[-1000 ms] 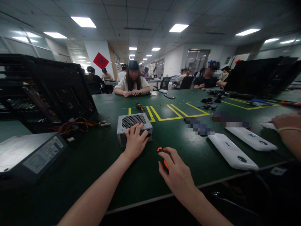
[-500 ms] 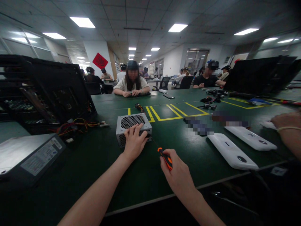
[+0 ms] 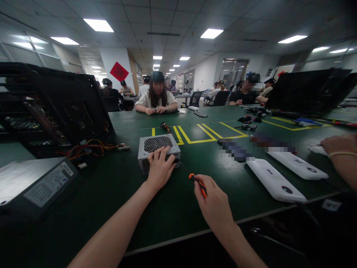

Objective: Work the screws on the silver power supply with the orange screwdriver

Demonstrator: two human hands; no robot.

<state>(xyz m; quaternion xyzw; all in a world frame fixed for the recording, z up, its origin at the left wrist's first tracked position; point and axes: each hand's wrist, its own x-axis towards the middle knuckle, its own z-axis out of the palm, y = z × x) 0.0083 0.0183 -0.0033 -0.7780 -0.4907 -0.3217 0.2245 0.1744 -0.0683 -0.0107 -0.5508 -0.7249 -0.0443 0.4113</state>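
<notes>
A small silver computer power supply unit point(image 3: 156, 143) with honeycomb vents sits on the green table. My left hand point(image 3: 160, 167) lies over its near side, fingers curved across the top edge and gripping it. In my right hand point(image 3: 213, 201) is an orange-and-black screwdriver point(image 3: 201, 185), its handle wrapped by the fingers. The thin shaft points up and left to the unit's right side, close to my left thumb. Whether the tip sits in a screw, I cannot tell. A bundle of cables point(image 3: 166, 127) comes out behind the unit.
At the left stand an open black computer case point(image 3: 80, 111), loose wires point(image 3: 97, 145) and a second power supply unit point(image 3: 50, 190). White devices point(image 3: 276, 180) lie to the right, near another person's hand point(image 3: 341, 147). A person point(image 3: 157, 98) sits opposite; dark monitors point(image 3: 298, 93) stand at right.
My right hand has shifted slightly right, and its fingers have changed their hold on the screwdriver handle. My left hand and the power supply unit stay in place.
</notes>
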